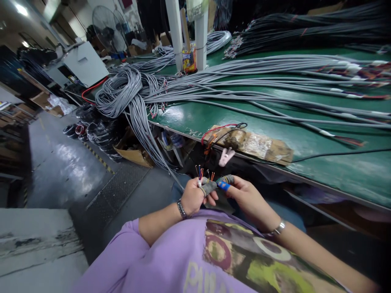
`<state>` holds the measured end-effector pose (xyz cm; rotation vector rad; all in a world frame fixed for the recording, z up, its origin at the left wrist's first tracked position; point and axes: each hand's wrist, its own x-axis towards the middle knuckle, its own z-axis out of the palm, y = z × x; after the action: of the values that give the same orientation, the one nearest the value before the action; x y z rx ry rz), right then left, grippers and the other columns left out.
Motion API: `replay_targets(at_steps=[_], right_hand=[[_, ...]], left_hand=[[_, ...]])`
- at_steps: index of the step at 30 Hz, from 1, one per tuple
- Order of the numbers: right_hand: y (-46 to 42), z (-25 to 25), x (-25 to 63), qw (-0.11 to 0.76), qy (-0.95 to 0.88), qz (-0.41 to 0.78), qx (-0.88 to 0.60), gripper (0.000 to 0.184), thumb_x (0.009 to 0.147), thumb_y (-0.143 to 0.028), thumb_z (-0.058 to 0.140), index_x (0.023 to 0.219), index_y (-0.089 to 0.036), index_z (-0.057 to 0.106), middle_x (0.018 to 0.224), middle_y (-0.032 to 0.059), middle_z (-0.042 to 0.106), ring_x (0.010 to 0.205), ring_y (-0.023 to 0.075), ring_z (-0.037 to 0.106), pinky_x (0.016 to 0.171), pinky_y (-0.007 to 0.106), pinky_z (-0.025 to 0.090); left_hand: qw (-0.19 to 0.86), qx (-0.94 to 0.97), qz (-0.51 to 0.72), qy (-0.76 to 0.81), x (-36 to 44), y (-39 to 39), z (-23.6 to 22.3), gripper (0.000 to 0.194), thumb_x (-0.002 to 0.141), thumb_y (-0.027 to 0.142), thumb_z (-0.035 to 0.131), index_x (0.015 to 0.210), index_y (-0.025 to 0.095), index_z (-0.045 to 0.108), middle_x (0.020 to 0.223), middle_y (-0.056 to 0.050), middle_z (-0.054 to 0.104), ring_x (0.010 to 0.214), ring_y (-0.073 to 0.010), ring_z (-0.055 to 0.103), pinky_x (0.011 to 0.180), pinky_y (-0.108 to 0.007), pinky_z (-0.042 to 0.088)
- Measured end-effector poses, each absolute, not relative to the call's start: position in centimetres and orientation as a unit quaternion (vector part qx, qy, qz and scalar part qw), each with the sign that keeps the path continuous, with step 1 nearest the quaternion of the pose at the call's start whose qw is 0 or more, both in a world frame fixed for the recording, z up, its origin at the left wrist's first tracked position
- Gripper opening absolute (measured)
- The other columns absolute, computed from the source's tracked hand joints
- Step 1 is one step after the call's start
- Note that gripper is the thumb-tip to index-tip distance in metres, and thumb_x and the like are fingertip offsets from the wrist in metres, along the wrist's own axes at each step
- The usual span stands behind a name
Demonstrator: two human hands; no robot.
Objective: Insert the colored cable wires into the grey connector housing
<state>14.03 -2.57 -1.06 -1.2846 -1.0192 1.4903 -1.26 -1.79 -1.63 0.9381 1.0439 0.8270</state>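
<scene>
My left hand [194,197] is closed around the end of a grey multi-core cable [176,179], with a grey cover on its thumb. Thin coloured wires [200,171] fan upward from that grip, among them blue, red and orange ones. My right hand [246,197] meets it at the fingertips in a pinch, with blue tape on the thumb and a grey-green cover on a finger. A thin wire seems to lie in this pinch, mostly hidden by the fingers. Both hands are in front of my body, below the bench edge.
Long grey cables [232,75] run across the green bench [345,179], and a looped bundle [119,91] hangs over its left end. A taped wooden board [269,148] and a pink clip [226,156] are at the front edge. A cardboard box [134,154] stands on the floor.
</scene>
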Motion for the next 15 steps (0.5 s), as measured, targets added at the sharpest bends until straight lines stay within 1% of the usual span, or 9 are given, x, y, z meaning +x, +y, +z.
replay_targets(at_steps=[5,9,12,15], right_hand=[[-2.9,-1.7,13.9,0.452,-0.393,0.617,-0.510,0.024,0.062,-0.038,0.077,0.064,-0.018,0.064,0.058,-0.0025,0.055,0.056,0.0114,0.043,0.054,0.026,0.035],[-3.0,-1.7,13.8,0.460,-0.376,0.624,-0.508,0.025,0.062,-0.038,0.080,0.064,-0.018,0.065,0.057,-0.0024,0.055,0.055,0.0108,0.043,0.053,0.025,0.034],[-2.8,-1.8,14.1,0.491,-0.330,0.642,-0.488,0.026,0.063,-0.039,0.081,0.064,-0.019,0.064,0.057,-0.0026,0.053,0.055,0.0103,0.043,0.053,0.024,0.038],[-2.0,-2.1,14.9,0.522,-0.271,0.670,-0.452,0.027,0.066,-0.040,0.079,0.063,-0.020,0.062,0.058,-0.0026,0.052,0.053,0.0101,0.045,0.054,0.024,0.044]], left_hand=[[0.659,0.393,0.417,0.487,-1.0,-1.9,-1.6,0.039,0.069,0.050,0.069,0.064,0.014,0.054,0.054,-0.001,0.061,0.036,-0.0081,0.054,0.033,-0.017,0.024],[0.664,0.397,0.417,0.478,-1.2,-1.7,-1.5,0.040,0.069,0.050,0.069,0.062,0.014,0.053,0.051,-0.001,0.060,0.035,-0.0074,0.052,0.033,-0.017,0.023],[0.686,0.411,0.387,0.459,-1.8,-1.3,-1.1,0.043,0.068,0.052,0.071,0.059,0.014,0.052,0.050,0.000,0.059,0.034,-0.0067,0.051,0.032,-0.017,0.023],[0.728,0.414,0.331,0.434,-2.5,-0.6,-0.5,0.048,0.061,0.055,0.074,0.058,0.014,0.051,0.049,0.000,0.058,0.032,-0.0069,0.049,0.031,-0.017,0.024]])
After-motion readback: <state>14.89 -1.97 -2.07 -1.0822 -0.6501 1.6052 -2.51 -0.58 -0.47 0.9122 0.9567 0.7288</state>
